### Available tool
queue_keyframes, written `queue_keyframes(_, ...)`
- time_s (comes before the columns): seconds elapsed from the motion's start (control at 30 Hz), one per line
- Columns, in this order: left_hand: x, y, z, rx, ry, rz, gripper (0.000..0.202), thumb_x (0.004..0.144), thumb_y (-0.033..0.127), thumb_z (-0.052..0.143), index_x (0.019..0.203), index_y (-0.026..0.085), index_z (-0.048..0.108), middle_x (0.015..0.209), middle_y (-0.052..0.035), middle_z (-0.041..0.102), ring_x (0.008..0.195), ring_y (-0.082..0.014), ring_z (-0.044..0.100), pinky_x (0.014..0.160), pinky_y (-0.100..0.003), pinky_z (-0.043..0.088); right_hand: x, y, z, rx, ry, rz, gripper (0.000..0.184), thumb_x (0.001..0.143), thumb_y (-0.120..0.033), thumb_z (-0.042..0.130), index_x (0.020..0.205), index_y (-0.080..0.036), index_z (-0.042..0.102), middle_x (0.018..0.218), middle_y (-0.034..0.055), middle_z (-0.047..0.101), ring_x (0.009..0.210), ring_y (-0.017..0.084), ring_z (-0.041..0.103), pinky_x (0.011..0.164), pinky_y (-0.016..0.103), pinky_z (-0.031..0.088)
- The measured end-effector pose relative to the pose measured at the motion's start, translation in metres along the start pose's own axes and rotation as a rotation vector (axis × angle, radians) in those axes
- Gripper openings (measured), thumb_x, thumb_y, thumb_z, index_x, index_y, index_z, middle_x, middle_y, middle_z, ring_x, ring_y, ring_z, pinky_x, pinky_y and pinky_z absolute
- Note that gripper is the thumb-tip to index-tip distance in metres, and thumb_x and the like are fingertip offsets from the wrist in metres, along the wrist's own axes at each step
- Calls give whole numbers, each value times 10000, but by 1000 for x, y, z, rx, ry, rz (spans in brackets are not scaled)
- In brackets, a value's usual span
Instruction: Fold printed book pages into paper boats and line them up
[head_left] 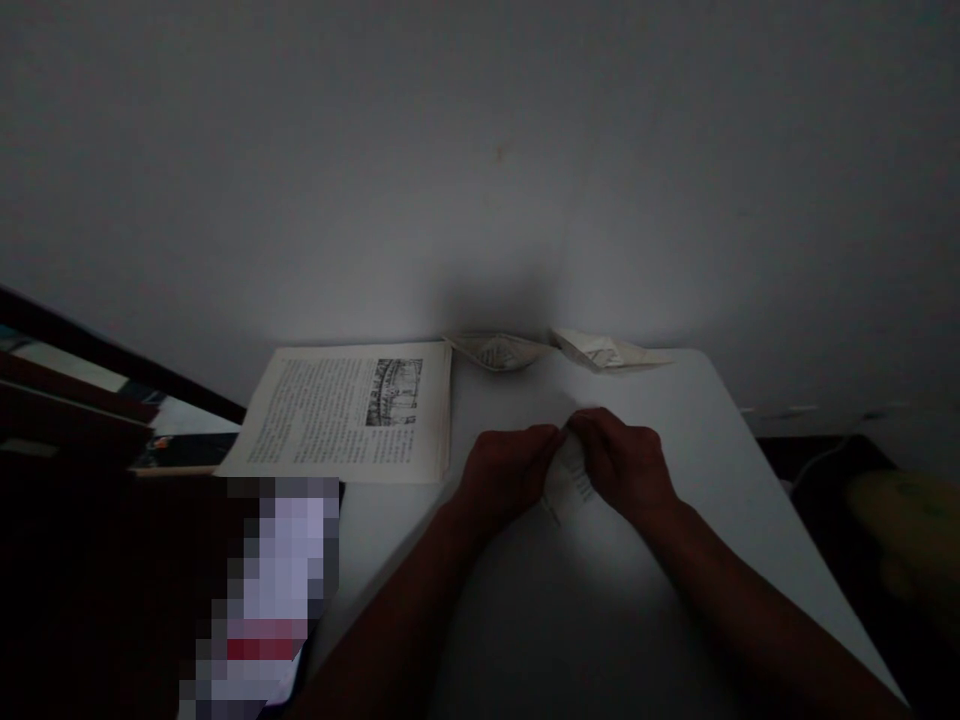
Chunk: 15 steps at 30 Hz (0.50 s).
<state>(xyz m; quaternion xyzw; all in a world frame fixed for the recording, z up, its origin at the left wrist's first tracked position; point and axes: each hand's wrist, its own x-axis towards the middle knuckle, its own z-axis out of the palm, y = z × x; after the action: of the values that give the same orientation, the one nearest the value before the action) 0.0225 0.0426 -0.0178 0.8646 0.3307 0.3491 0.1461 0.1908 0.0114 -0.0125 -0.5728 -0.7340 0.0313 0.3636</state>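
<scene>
Folded paper sheet (577, 480) you hold: off-white, rows of dark print. Two folded paper boats (499, 352) (606, 352): off-white, dark print. Flat rectangular stack of printed pages (322, 415): cream, dark text lines, black-and-white picture (395, 392). Your smooth tabletop (705, 440): plain white, shaded grey. Flat wall (480, 150): plain grey. Pixelated flat slab (277, 560) on your left: lavender, red band.

The left hand (502, 475) and right hand (630, 465) sit close together, fingers (538, 442) curled inward, forearms (757, 605) converging.
</scene>
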Motion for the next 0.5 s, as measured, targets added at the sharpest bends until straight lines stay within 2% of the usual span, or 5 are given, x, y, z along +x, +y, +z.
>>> queue_keyframes(0.17, 1, 2, 0, -28, 36, 9, 325, 949, 266, 405, 754, 128, 626, 577, -18, 640, 477, -91, 567, 514, -186, 417, 1, 0, 0, -42, 1, -16, 298, 960, -253, 377, 857, -165, 642, 638, 27, 693, 461, 137, 635, 460, 228, 432)
queue_keyframes(0.33, -2, 2, -2, -46, 48, -38, 328, 949, 282, 402, 775, 140, 640, 606, -15, 659, 507, -96, 601, 526, -184, 432, -1, 6, 1, 72, 11, 10, 235, 936, -278, 461, 952, -184, 676, 855, 38, 752, 655, 150, 710, 595, 217, 519)
queue_keyframes(0.5, -4, 0, -1, -71, 71, -93, 303, 939, 287, 430, 806, 136, 657, 616, -22, 671, 513, -103, 614, 532, -188, 438, -2, 9, 0, 119, 8, 51, 210, 895, -323, 541, 882, -212, 718, 747, 6, 753, 564, 144, 686, 550, 227, 522)
